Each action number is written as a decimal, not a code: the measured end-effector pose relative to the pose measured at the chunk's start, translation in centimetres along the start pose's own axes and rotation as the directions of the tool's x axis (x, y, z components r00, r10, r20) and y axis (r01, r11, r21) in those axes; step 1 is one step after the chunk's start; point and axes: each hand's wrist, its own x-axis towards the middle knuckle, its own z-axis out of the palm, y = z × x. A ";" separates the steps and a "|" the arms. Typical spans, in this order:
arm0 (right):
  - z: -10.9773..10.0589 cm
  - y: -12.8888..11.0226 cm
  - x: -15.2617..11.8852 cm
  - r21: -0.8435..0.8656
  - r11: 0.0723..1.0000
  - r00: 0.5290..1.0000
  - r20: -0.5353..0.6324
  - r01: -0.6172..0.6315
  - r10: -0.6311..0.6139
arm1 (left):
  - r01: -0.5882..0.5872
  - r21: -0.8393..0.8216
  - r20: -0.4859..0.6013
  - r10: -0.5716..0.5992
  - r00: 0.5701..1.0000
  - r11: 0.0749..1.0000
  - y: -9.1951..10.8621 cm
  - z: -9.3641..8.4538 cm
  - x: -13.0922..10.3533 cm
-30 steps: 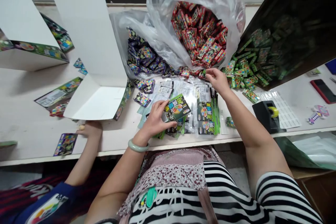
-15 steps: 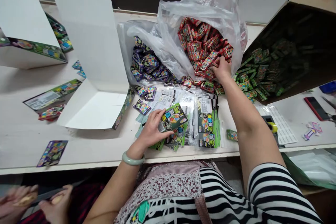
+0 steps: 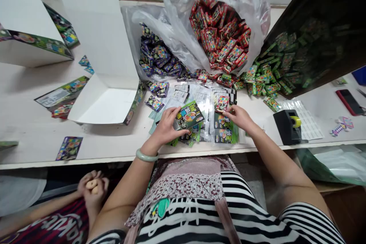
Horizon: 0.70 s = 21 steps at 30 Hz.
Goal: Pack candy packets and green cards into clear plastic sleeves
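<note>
In the head view, the left hand (image 3: 168, 127) reaches forward over the near edge of the counter (image 3: 34, 137), wrist bent, its fingers (image 3: 171, 112) curled and pinching a green card packet (image 3: 187, 115) that tilts up toward one o'clock above a layer of clear sleeves (image 3: 200, 97). A pale green bangle (image 3: 146, 156) circles that wrist. The right hand (image 3: 240, 117) lies at three o'clock from the left, forearm stretched in from five o'clock, its fingers pressed together on a small red pack (image 3: 222, 103) held just over a stack of green cards (image 3: 224, 131). At twelve o'clock two clear plastic bags stand open: one of red packs (image 3: 221, 36), one of purple packs (image 3: 157, 59) at eleven o'clock. At two o'clock green packs (image 3: 264, 80) spill from a dark carton (image 3: 320, 15). A black tape dispenser (image 3: 288, 126) sits at three o'clock near the counter's front edge, a red phone (image 3: 350, 102) beyond it. Two white folded display boxes, one (image 3: 103, 57) at ten o'clock and another (image 3: 25, 30) farther left, leave bare counter between them and the front edge. One purple card (image 3: 69, 148) lies alone at nine o'clock. Another person's two hands (image 3: 93, 188) are clasped below the counter edge at eight o'clock.
</note>
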 end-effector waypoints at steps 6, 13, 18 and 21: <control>0.3 -0.6 2.3 -0.449 0.855 0.966 0.114 0.258 -0.231 | -0.010 -0.014 0.066 0.011 0.998 1.000 1.0 0.4 0.9; 0.1 -2.1 0.9 -0.328 0.821 0.873 0.028 0.468 -0.486 | -0.017 -0.023 0.102 0.019 0.995 1.000 0.8 -0.3 1.0; -2.8 -6.7 -2.3 -0.278 0.671 0.725 0.311 0.687 -0.614 | -0.093 -0.075 0.132 0.103 0.986 0.993 1.6 -0.5 1.6; -3.3 -8.0 -2.6 -0.301 0.622 0.679 0.476 0.723 -0.558 | -0.139 -0.058 0.159 0.147 0.976 0.989 2.1 -0.4 1.8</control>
